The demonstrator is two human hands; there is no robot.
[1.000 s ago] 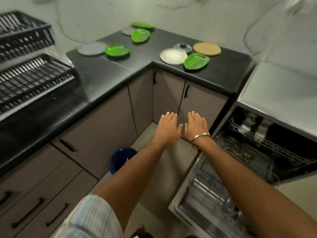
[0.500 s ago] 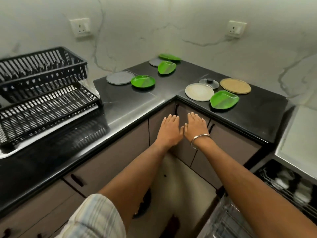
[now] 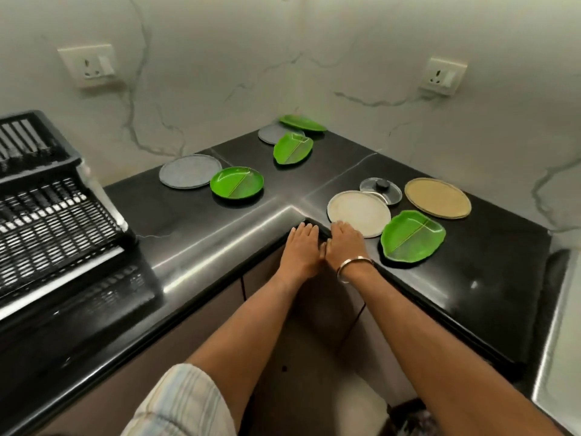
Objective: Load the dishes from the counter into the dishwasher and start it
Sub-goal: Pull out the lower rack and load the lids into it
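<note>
both hands are stretched flat over the inner corner of the black desk [image 3: 201,234], the left hand [image 3: 301,251] above the edge and the right hand [image 3: 344,243] with fingertips at the near rim of the white plate [image 3: 359,214]; each grip is slack and straight-fingered, holding nothing. the dishes lie spread on the desk: the white plate, a leaf-shaped green plate [image 3: 412,236] just beside it, a small lid [image 3: 381,190], a tan plate [image 3: 437,197], and farther back a round green plate [image 3: 236,182], two grey plates and two more green ones. the sensible first pick looks like the white plate: slide it toward the edge so fingers can get under the rim, thumb on top, lifting it clear of the lid that seems to overlap its far side. the dishwasher is out of view, save perhaps a pale strip at the right border; a black dish rack [image 3: 47,212] is cut off at left.
</note>
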